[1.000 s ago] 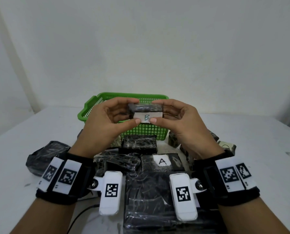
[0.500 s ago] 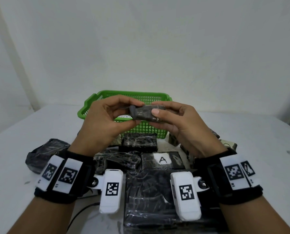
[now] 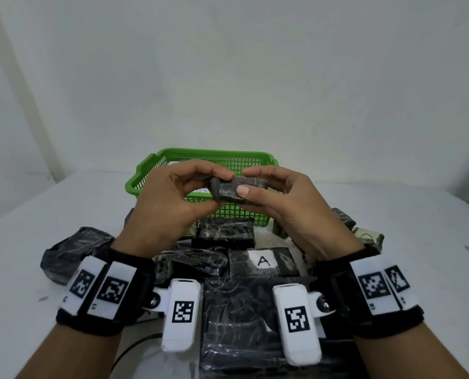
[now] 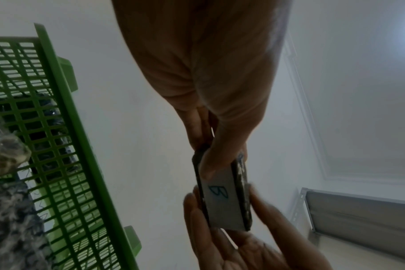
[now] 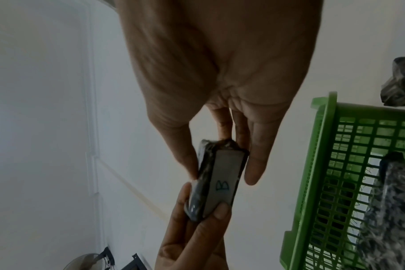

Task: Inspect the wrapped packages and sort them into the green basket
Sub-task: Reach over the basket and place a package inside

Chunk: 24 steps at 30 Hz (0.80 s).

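Note:
A small dark wrapped package (image 3: 229, 190) is held in the air in front of the green basket (image 3: 145, 170). My left hand (image 3: 214, 192) pinches its left end and my right hand (image 3: 241, 184) pinches its right end. Its white label marked B faces down and away from my head; the label (image 4: 220, 197) shows in the left wrist view and the label (image 5: 222, 184) in the right wrist view. The basket (image 5: 321, 164) holds at least one dark package (image 5: 391, 210).
Several dark wrapped packages lie on the white table (image 3: 36, 214) between me and the basket, one with a white label marked A (image 3: 263, 260). A lumpy dark bundle (image 3: 72, 250) sits at the left. More small packages (image 3: 370, 236) lie at the right.
Both hands have turned the package over, so the B label that faced me one second ago now faces downward. The package stayed in front of the basket.

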Tool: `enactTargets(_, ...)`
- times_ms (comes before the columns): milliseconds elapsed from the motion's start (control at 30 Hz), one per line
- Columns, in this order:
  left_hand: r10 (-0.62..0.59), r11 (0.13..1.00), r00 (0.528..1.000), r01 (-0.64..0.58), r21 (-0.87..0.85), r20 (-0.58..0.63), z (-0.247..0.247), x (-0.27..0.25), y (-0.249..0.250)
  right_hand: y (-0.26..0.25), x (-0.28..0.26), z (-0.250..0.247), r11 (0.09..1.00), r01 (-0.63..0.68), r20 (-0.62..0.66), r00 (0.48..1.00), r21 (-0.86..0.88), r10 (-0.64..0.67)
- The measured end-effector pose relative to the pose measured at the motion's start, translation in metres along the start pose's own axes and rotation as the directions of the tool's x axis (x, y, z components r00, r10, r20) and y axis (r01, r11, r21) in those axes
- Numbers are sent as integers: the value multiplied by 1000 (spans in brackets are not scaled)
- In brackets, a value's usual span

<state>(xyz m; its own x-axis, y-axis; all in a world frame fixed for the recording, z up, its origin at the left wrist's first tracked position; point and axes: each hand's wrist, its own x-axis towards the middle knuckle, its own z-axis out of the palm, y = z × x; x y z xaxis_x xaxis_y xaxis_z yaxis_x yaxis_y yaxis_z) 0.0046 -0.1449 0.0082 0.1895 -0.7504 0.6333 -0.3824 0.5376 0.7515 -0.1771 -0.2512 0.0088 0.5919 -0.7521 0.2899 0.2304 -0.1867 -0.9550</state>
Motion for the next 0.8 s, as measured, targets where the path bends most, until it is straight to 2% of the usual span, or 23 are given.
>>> enactTargets(100, 21, 1000, 1000, -21, -1, -23, -4, 1, 0, -1, 1, -3, 999, -9, 0, 1000, 31, 9)
enactTargets(167, 6, 1000, 1000, -6, -15, 27, -6, 1, 0, -1, 1, -4, 998, 44, -23, 999, -39, -45)
enactTargets(267, -81, 993, 991, 89, -73, 109, -7, -1, 2, -3, -1, -5, 992, 104, -26, 994, -72, -106)
enactTargets(367, -97, 993, 994, 100, -56, 47, -5, -1, 5, -5, -3, -6, 987, 137, 13, 991, -80, -136)
enactTargets(467, -67, 997, 998, 67, -34, 1, -4, -1, 4, -2, -2, -4, 996, 86, 63, 994, -36, -84)
enactTargets(567, -35, 999, 999, 35, -14, 31, -3, -1, 4, -1, -2, 0, 999, -12, 53, 999, 50, 10)
enactTargets(667, -12, 1000, 997, 10, 28, 74, -1, -2, 5, 0, -4, 1, 1000, -2, 13, 1000, 9, 2)
enactTargets(800, -22, 999, 998, 19, 46, 53, -1, -2, 5, 0, -4, 0, 1000, -7, 7, 1000, 12, 6)
